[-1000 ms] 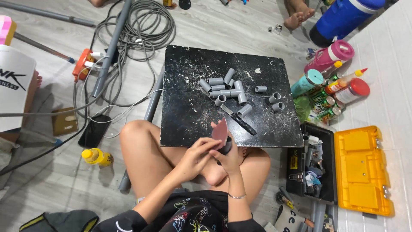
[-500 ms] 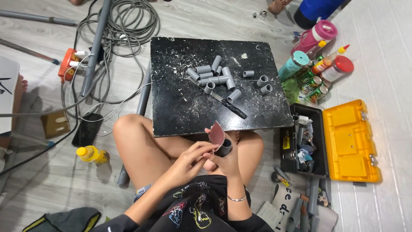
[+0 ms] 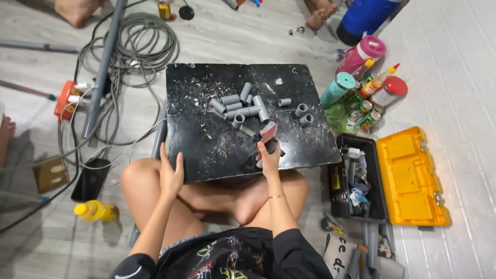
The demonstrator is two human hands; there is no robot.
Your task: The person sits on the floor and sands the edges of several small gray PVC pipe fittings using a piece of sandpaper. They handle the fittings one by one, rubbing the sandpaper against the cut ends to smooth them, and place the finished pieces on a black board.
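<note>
A black board (image 3: 206, 139), dusted with white shavings, lies over my crossed legs. Several short grey pipe pieces (image 3: 243, 106) sit in a loose heap at its middle, and two more (image 3: 304, 113) lie to the right. My right hand (image 3: 268, 157) is over the board's front edge, closed on a reddish-brown piece of sandpaper (image 3: 268, 133) that sticks up from the fingers. Something dark and grey is also in that hand, and I cannot tell what. My left hand (image 3: 170, 174) grips the board's front-left edge.
An open toolbox stands at the right, with a yellow lid (image 3: 411, 178) and a black tray (image 3: 356, 181). Bottles and jars (image 3: 372, 82) crowd the far right. Left are coiled cable (image 3: 132, 46), a long grey pipe (image 3: 103, 67), an orange power strip (image 3: 67, 98), a phone (image 3: 90, 178) and a yellow bottle (image 3: 93, 211). Another person's feet (image 3: 320, 15) show at the top.
My left hand let go of what both hands held and went to the board's front-left edge. My right hand moved up over the board with the sandpaper.
</note>
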